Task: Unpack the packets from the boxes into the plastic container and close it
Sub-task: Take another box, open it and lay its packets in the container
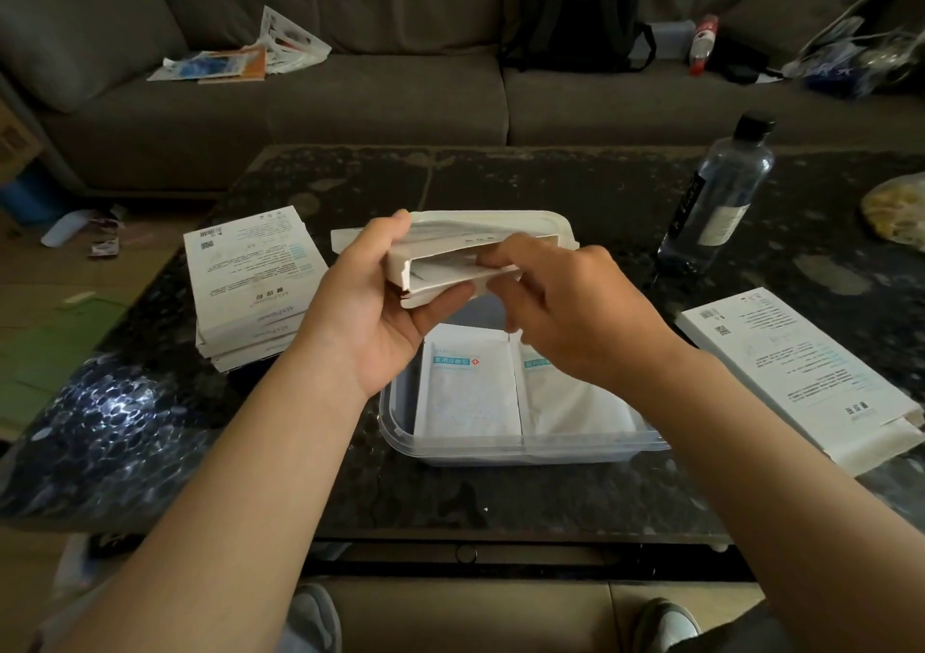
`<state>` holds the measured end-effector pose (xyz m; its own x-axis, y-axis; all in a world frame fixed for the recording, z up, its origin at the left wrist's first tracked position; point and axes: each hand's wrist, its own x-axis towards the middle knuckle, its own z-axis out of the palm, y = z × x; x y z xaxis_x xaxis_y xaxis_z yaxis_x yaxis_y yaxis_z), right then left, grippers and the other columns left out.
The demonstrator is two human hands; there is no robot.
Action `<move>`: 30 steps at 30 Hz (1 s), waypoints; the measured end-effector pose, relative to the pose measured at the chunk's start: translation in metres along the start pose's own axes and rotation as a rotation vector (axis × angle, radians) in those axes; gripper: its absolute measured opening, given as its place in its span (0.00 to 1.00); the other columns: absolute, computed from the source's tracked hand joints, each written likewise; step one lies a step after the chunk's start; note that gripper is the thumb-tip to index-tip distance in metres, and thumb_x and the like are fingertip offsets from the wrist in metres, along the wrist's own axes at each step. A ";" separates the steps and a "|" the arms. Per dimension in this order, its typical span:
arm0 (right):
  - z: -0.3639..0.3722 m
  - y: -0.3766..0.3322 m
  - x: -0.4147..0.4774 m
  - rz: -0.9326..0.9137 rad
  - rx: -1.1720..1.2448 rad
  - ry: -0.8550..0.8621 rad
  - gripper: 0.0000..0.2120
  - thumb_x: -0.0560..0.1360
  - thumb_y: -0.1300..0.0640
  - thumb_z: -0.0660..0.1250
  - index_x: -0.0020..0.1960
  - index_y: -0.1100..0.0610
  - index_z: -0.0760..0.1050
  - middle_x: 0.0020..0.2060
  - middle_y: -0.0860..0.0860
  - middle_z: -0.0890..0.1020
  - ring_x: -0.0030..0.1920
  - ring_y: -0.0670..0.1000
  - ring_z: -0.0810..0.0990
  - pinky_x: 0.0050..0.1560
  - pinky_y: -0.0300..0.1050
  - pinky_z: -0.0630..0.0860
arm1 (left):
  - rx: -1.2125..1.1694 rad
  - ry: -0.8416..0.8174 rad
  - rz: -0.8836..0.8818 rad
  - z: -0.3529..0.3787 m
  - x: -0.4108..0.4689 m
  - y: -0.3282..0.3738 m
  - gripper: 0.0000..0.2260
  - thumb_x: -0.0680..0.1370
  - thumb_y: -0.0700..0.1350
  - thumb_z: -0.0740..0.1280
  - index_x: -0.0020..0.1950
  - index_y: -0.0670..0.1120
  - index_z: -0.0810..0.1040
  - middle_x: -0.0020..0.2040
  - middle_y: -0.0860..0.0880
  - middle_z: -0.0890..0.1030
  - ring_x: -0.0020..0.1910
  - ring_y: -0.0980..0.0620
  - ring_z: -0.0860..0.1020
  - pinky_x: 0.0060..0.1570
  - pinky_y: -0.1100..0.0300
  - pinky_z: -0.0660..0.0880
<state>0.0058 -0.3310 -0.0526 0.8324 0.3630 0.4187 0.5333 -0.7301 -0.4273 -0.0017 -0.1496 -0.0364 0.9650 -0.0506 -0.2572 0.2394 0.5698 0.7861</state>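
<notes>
Forearms in from bottom edge. Gripping opened box with left hand above plastic container, centre frame; pinching packet in its mouth with right hand. Two packets already inside. Pending: stack of boxes centre-left, lid unfitted.

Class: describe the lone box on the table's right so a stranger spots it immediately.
Find the dark table before the sofa. On its right side, nearer than the water bottle, a flat white box lies alone, print up. Elsewhere: a stack of boxes at left, a held box in the left hand.
</notes>
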 end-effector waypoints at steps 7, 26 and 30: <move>-0.011 -0.003 0.000 0.097 0.293 0.104 0.03 0.79 0.59 0.67 0.51 0.52 0.77 0.40 0.45 0.82 0.41 0.43 0.83 0.43 0.42 0.83 | -0.068 0.106 0.037 -0.006 0.004 0.001 0.11 0.83 0.46 0.68 0.63 0.43 0.78 0.53 0.39 0.86 0.51 0.43 0.88 0.35 0.57 0.84; -0.036 0.027 0.005 0.460 0.750 0.664 0.03 0.82 0.54 0.64 0.50 0.48 0.75 0.48 0.39 0.82 0.50 0.43 0.83 0.42 0.41 0.83 | -0.073 0.254 0.177 -0.012 0.007 0.013 0.15 0.83 0.46 0.69 0.69 0.46 0.75 0.60 0.41 0.85 0.51 0.45 0.88 0.42 0.54 0.85; -0.025 0.036 0.002 0.480 0.618 0.502 0.04 0.81 0.55 0.65 0.48 0.49 0.76 0.46 0.40 0.81 0.46 0.41 0.82 0.37 0.34 0.79 | -0.085 0.300 0.231 -0.014 0.007 0.016 0.16 0.82 0.46 0.70 0.69 0.47 0.75 0.59 0.42 0.85 0.50 0.47 0.88 0.42 0.55 0.85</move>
<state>0.0229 -0.3710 -0.0466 0.8989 -0.2963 0.3227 0.2545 -0.2464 -0.9352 0.0077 -0.1288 -0.0334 0.9154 0.3219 -0.2418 -0.0024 0.6050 0.7962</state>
